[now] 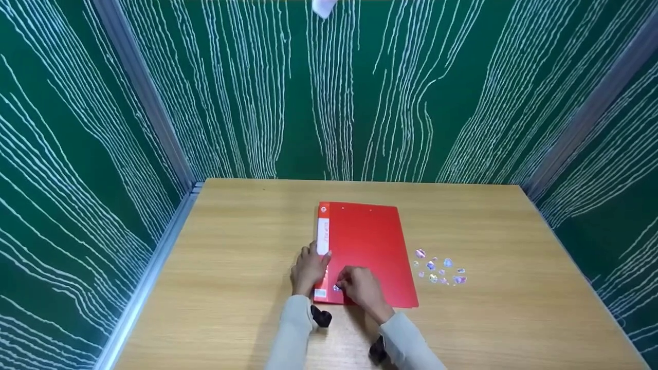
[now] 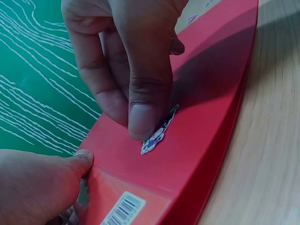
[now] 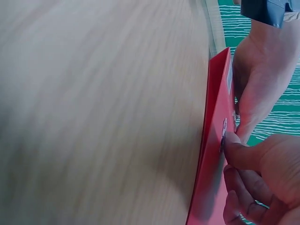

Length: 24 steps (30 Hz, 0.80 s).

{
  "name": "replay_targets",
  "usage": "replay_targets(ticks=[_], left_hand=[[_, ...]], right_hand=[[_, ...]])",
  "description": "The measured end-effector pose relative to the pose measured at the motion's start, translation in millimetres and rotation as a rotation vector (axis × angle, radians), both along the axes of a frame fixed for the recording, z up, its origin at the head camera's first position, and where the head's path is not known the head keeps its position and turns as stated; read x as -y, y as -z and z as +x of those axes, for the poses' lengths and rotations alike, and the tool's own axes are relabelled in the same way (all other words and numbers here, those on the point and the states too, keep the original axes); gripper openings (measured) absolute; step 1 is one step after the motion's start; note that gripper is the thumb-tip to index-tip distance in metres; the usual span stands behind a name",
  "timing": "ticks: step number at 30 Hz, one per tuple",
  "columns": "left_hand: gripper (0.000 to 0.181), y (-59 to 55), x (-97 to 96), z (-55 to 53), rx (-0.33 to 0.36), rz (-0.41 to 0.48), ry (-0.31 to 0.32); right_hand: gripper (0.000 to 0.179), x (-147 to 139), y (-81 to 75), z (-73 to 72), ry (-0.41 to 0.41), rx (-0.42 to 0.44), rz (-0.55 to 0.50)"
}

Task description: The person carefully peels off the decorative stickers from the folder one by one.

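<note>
A red plastic file folder [image 1: 367,246] lies closed on the table, its spine with a white label to the left. My left hand [image 1: 307,270] rests along the spine, with the thumb on the cover's edge. Over the lower left of the cover, my right hand [image 1: 364,288] pinches a small shiny sticker [image 2: 159,136] between thumb and fingers. The sticker stands tilted, its lower edge at or close to the red surface; whether it touches is hard to tell. A barcode label [image 2: 124,209] shows at the spine's near end.
Several shiny loose stickers [image 1: 432,279] lie scattered on the wooden table [image 1: 226,267] to the right of the folder. Green walls [image 1: 298,128] with white wavy lines enclose the table at the back and both sides, with metal posts at the corners.
</note>
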<state>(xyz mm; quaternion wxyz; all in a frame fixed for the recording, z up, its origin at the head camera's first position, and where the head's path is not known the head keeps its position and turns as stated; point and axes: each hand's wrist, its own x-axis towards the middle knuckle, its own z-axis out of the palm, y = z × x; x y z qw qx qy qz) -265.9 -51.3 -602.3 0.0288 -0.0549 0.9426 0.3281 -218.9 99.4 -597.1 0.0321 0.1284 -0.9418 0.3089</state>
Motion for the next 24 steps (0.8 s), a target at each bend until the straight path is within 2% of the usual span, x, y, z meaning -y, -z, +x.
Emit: replay_targets(ticks=[6,10,24], left_hand=[[0.064,1.8,-0.1,-2.3,0.007,0.000,-0.001],[0.063,2.7,-0.1,-2.7,-0.004,0.002,0.000],[0.063,2.3,1.6,-0.3,-0.017,0.002,0.004]], right_hand=[[0.004,-1.7,0.6,-0.1,-0.006,-0.079,0.001],[0.007,-3.1,0.8,-0.9,-0.020,-0.089,-0.006],[0.013,1.9,-0.5,-1.8,-0.011,0.053,0.047]])
